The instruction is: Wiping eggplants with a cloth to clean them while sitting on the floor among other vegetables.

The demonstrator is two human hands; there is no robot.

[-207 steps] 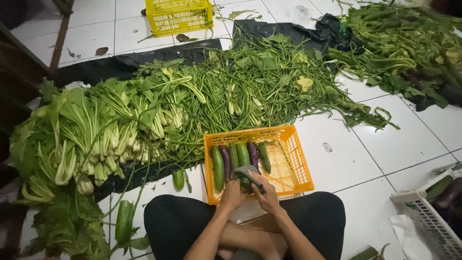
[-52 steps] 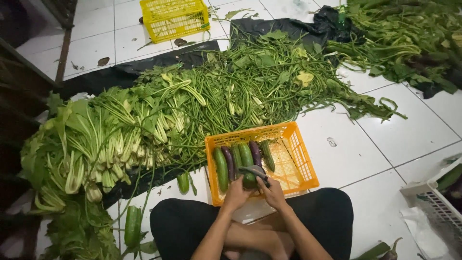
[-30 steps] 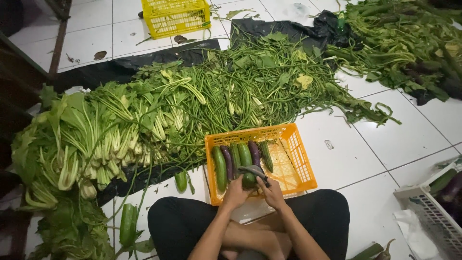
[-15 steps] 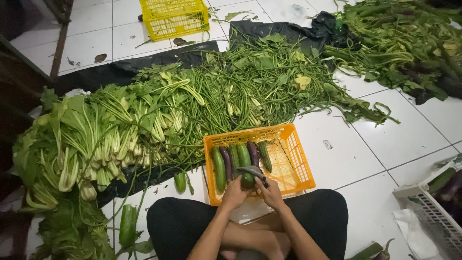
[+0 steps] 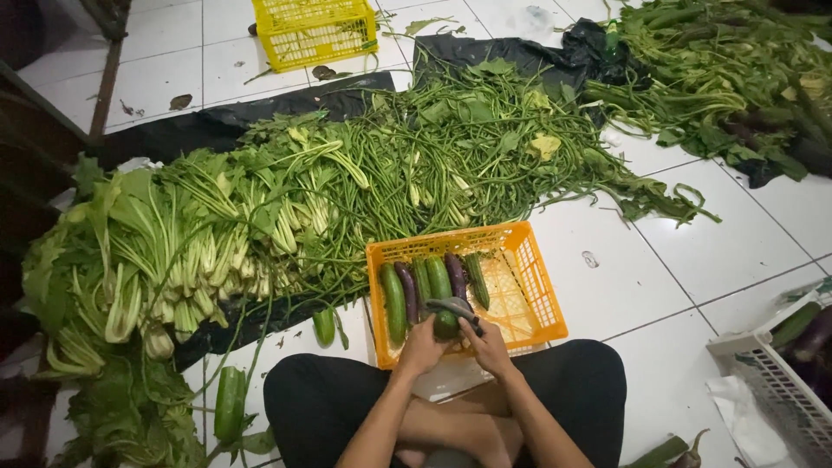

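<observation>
Both hands clamped on one veg at near edge of orange crate (image 5: pixel 537 295): left hand (image 5: pixel 422 345) wraps the green cucumber (image 5: pixel 445 322) at its near end; right hand (image 5: pixel 488 345) closed on a thin dark curved item (image 5: pixel 455 308) lying across it, prob. a small eggplant or a stem, can't tell which. Grip state: fingers together on both, not apart.

Location: cucumber sits in crate, near-left part, in a row w/ other long veg, green ones (image 5: pixel 393 299) and a purple eggplant (image 5: pixel 455 273), lying parallel, touching.

Handling (judgement): cucumber looks firm, stiff, moderately heavy, skin smooth and waxy, could slip if wet. Best held round the mid-body w/ full palm; ends taper. Eggplant skin glossy, bruises more easily.

Materials/shapes: crate = rigid plastic lattice, rectangular. White glazed floor tiles (image 5: pixel 693 251), hard. Black plastic sheet (image 5: pixel 217 130) under the greens. Leafy stalks (image 5: pixel 156 251) at left, soft, pale ribs. Long beans (image 5: pixel 433 165) in a tangled heap, far centre. Yellow crate (image 5: pixel 316 30) far. White basket (image 5: pixel 780 381) near right. Loose cucumber (image 5: pixel 230 403) on floor near left.
</observation>
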